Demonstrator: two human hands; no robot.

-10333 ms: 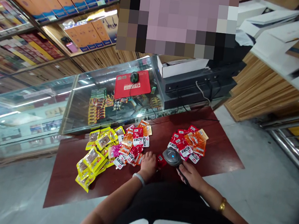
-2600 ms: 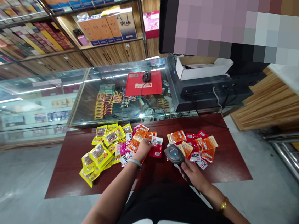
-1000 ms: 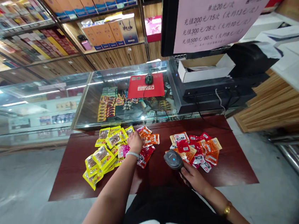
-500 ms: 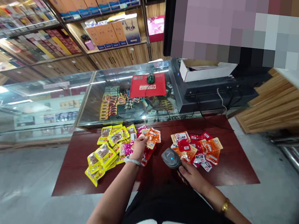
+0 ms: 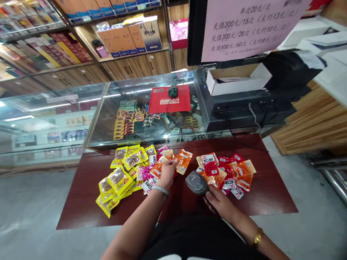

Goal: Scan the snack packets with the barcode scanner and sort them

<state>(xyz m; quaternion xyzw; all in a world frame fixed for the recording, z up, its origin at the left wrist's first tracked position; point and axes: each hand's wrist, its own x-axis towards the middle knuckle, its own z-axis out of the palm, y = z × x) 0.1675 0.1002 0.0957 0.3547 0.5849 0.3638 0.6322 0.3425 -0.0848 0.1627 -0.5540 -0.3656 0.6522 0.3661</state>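
My left hand (image 5: 167, 174) pinches the edge of an orange snack packet (image 5: 184, 161) beside the left pile. Several yellow snack packets (image 5: 120, 179) lie heaped to the left of it, with pink packets (image 5: 144, 172) and white ones between them and my hand. My right hand (image 5: 220, 202) is closed around the handle of a grey barcode scanner (image 5: 197, 183), whose head points toward the gap between the two piles. Just beyond the scanner lies a second pile of orange packets (image 5: 244, 169), red packets and white ones. My left fingertips partly overlap the packets under them.
The dark red table (image 5: 82, 203) meets a glass display counter (image 5: 101, 133). On the glass sit a red mat (image 5: 181, 103) and a green mouse (image 5: 173, 91). A monitor back with a pink sign (image 5: 242, 29) and a white box (image 5: 237, 85) stand at right.
My left hand has moved right, drawing the orange packet away from the left pile toward the scanner. The scanner stays in my right hand, and its blue light no longer shows.
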